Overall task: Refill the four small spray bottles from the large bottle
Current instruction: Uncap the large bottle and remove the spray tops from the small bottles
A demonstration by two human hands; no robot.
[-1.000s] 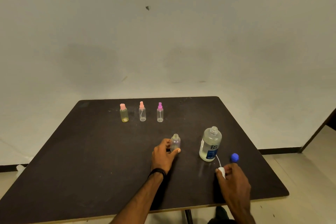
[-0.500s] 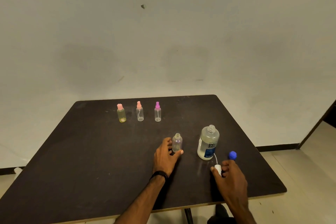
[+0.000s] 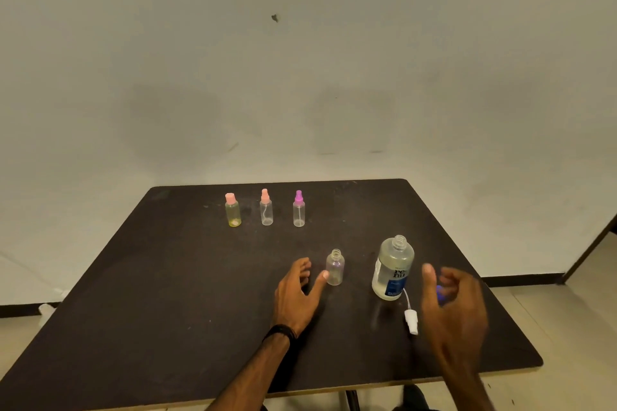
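The large clear bottle (image 3: 394, 269) with a blue label stands uncapped on the dark table (image 3: 167, 294). Left of it stands a small clear bottle (image 3: 335, 267) with its top off. My left hand (image 3: 297, 294) is open beside that small bottle, thumb tip touching its side. My right hand (image 3: 450, 307) hovers open and blurred just right of the large bottle. The white spray top (image 3: 411, 320) with its tube lies flat on the table. A blue cap (image 3: 440, 294) shows partly behind my right fingers. Three capped small bottles stand at the back: yellowish (image 3: 233, 212), pink-topped (image 3: 266, 210), purple-topped (image 3: 298, 210).
The table's front edge (image 3: 367, 387) runs just below my forearms, and its right corner is near my right wrist. A plain wall (image 3: 300, 77) rises behind the table. Tiled floor (image 3: 574, 327) shows at right.
My right hand has let go of the white spray top, which now lies on the table, and has lifted toward the large bottle. My left hand has loosened from the small open bottle.
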